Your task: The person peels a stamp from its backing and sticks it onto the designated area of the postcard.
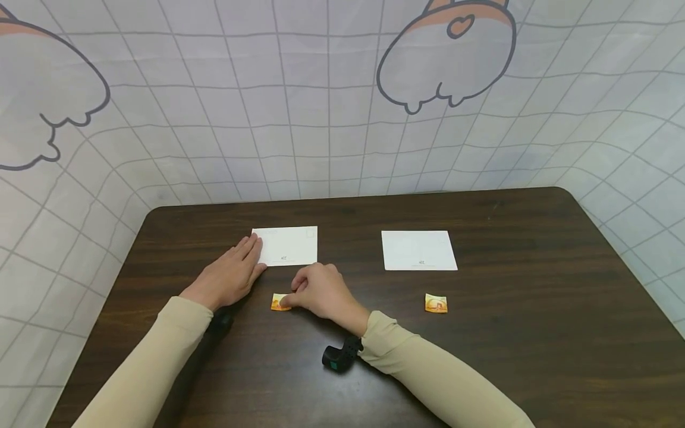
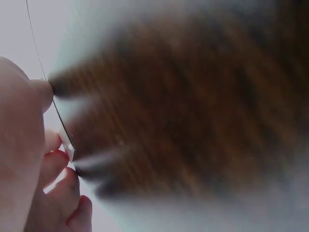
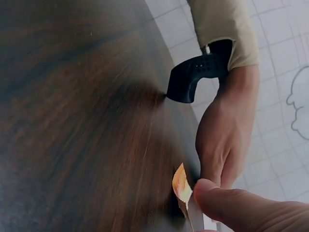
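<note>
My left hand (image 1: pixel 230 273) lies flat with fingers extended, touching the left edge of a white postcard (image 1: pixel 289 246). In the left wrist view its fingers (image 2: pixel 63 179) press down on the surface at the card's edge. Just below that card, my right hand (image 1: pixel 323 291) pinches the right side of a small yellow-orange stamp (image 1: pixel 277 302) with curled fingers, the thumb covering part of it. The right wrist view shows the stamp (image 3: pixel 181 186) bent and raised on edge beside the thumb tip (image 3: pixel 205 188); the opposing fingertip is mostly cut off below.
A second white postcard (image 1: pixel 420 251) lies to the right on the dark wooden table (image 1: pixel 514 249). Another yellow stamp (image 1: pixel 436 303) lies below it. A black wrist camera (image 1: pixel 339 356) hangs under my right wrist. Grid-patterned white cloth (image 1: pixel 321 119) borders the table's back and sides.
</note>
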Tool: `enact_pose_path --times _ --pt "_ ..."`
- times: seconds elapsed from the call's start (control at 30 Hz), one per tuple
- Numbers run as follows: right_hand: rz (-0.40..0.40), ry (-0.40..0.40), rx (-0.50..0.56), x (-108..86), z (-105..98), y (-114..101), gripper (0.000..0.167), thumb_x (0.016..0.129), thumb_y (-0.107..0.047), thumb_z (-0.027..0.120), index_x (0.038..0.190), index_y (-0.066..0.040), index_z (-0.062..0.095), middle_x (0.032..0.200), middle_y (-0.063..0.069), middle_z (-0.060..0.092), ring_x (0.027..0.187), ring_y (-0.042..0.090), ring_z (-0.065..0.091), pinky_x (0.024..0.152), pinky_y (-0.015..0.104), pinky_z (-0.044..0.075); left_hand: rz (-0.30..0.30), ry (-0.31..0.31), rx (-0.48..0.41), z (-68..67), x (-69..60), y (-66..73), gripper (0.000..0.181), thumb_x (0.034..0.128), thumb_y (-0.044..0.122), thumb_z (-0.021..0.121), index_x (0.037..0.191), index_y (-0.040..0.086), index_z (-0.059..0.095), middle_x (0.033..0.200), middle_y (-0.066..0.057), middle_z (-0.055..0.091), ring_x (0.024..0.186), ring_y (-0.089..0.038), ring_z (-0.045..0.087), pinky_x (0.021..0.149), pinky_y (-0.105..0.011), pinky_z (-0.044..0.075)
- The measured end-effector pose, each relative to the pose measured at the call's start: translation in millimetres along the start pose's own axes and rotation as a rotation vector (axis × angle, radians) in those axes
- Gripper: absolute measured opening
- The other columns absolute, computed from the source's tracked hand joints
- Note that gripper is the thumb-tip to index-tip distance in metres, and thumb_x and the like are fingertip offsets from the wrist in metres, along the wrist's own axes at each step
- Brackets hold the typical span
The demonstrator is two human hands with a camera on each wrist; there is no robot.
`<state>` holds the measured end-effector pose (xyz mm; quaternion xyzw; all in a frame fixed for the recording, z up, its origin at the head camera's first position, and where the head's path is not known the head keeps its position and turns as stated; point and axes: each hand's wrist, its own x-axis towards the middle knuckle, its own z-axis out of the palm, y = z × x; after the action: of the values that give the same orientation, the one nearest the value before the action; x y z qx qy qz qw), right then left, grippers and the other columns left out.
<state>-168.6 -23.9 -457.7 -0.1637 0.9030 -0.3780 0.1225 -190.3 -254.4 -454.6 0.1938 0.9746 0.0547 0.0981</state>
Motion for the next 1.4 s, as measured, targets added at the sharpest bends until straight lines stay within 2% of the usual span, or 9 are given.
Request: enact_pose_path --times 0.23,0.53,0.83,1.23,1.4 --pt "-0.062 0.007 -0.112 1.2 4.7 -2.7 0.029 0.074 -0.035 0.094 0.086 -0.014 0.078 0.069 -0.009 0.071 0.068 0.004 0.059 0.065 0.019 0.047 -0.007 0.004 0.0 1.1 -1.9 0.6 0.064 0.1119 0.031 0.042 0.16 -0.008 0.026 0.169 -0.028 0.023 0.157 -0.045 0.027 0.127 -0.059 0.029" --pt "-0.094 0.011 -0.081 -1.4 6.5 -0.7 0.023 0.078 -0.029 0.092 0.082 -0.013 0.076 0.067 -0.009 0.064 0.062 0.001 0.053 0.06 0.016 0.043 0.0 0.016 0.003 2.0 -0.8 0.5 0.064 0.112 0.031 0.042 0.16 -0.009 0.025 0.169 -0.028 0.023 0.157 -0.046 0.027 0.127 -0.059 0.029" --pt "-0.111 0.027 -0.08 -4.6 8.5 0.6 0.024 0.079 -0.03 0.092 0.085 -0.016 0.073 0.08 -0.005 0.07 0.071 0.004 0.055 0.066 0.018 0.043 -0.002 0.018 0.0 3.9 -0.7 -0.3 0.065 0.1118 0.031 0.042 0.16 -0.009 0.025 0.169 -0.029 0.023 0.157 -0.046 0.026 0.127 -0.06 0.029" --pt "-0.125 0.072 -0.074 -5.3 10.5 3.8 0.027 0.076 -0.026 0.093 0.083 -0.018 0.069 0.082 -0.004 0.071 0.07 0.005 0.057 0.064 0.017 0.044 -0.001 0.029 0.012 4.0 -0.5 0.6 0.063 0.1119 0.03 0.042 0.159 -0.009 0.027 0.168 -0.029 0.025 0.157 -0.046 0.028 0.126 -0.059 0.031" --pt "-0.138 0.078 -0.042 -5.1 9.5 4.7 0.021 0.079 -0.021 0.09 0.083 -0.017 0.07 0.08 -0.003 0.073 0.069 0.004 0.059 0.064 0.016 0.045 0.002 0.04 0.012 3.9 -0.3 0.0 0.063 0.1116 0.03 0.043 0.158 -0.01 0.028 0.168 -0.029 0.026 0.156 -0.046 0.029 0.126 -0.058 0.032"
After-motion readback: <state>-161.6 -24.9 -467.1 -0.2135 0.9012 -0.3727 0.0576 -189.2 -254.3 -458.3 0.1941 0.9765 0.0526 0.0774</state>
